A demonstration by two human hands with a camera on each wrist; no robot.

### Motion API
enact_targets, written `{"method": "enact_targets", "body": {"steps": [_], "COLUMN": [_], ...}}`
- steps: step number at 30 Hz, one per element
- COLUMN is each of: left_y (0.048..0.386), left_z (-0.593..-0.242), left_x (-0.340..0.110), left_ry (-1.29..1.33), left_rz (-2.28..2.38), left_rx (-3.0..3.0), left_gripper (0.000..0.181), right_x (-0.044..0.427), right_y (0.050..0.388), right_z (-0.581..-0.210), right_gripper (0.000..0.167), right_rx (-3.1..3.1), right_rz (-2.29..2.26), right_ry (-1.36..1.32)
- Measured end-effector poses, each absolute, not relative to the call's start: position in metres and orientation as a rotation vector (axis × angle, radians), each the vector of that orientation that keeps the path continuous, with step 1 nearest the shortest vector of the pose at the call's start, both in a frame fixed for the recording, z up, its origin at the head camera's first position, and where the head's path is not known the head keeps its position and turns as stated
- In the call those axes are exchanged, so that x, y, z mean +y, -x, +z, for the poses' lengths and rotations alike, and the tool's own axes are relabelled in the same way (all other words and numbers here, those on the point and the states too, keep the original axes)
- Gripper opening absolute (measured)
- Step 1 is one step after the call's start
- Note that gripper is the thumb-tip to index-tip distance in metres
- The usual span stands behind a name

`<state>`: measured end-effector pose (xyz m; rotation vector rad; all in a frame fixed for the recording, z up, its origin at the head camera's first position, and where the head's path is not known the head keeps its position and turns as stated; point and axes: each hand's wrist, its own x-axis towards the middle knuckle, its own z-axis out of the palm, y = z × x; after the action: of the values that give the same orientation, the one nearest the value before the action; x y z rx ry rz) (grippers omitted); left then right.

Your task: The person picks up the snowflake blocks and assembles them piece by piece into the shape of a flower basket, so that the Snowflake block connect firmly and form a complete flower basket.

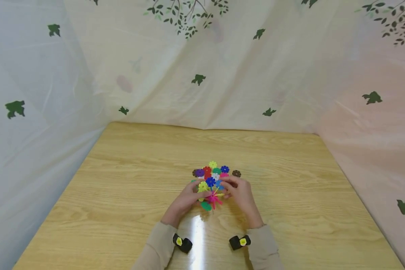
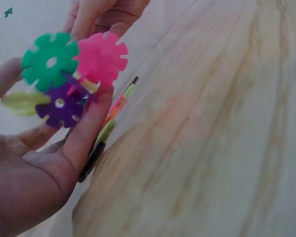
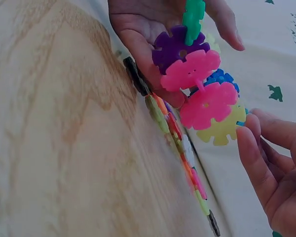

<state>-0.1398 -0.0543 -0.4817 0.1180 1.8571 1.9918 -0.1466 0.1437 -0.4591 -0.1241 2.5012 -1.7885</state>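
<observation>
My left hand [image 1: 185, 197] holds a cluster of interlocked notched plastic discs above the table. Joined in it are a green disc [image 2: 50, 61], a purple disc [image 2: 60, 104], pink discs [image 3: 208, 105], a yellow disc [image 3: 222, 128] and a dark blue disc [image 1: 210, 182]. My right hand [image 1: 242, 193] is at the cluster's right side, thumb and fingertips pinching a light blue disc [image 1: 219, 185] beside the yellow one. In the right wrist view only a sliver of that blue disc shows; whether it is slotted into the cluster I cannot tell.
Loose notched discs lie flat on the wooden table [image 1: 121, 180] just beyond the hands, among them a brown disc [image 1: 236, 173], a red disc [image 1: 207, 170] and a yellow-green disc [image 1: 213, 164]. A patterned cloth [image 1: 222, 93] hangs around the table's back and sides.
</observation>
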Motion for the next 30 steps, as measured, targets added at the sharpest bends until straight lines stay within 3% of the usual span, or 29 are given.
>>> {"method": "enact_targets", "body": {"steps": [6, 11, 22, 30], "left_y": [0.14, 0.141, 0.142, 0.144], "left_z": [-0.484, -0.486, -0.483, -0.485], "left_x": [-0.057, -0.059, -0.062, -0.062], "left_ry": [-0.126, -0.094, -0.089, -0.116], "left_rz": [2.03, 2.031, 2.025, 2.042], "left_rx": [1.683, 1.722, 1.781, 1.838], "left_gripper": [0.063, 0.065, 0.067, 0.058], "right_x": [0.148, 0.163, 0.187, 0.185], "right_y": [0.148, 0.159, 0.206, 0.204], "right_z": [-0.459, -0.461, -0.459, -0.454], "right_gripper": [0.024, 0.028, 0.032, 0.015], "right_rx": [2.525, 2.592, 2.897, 2.936], "right_rz": [-1.757, -1.669, -0.995, -0.88], "right_ry": [0.222, 0.093, 0.085, 0.08]}}
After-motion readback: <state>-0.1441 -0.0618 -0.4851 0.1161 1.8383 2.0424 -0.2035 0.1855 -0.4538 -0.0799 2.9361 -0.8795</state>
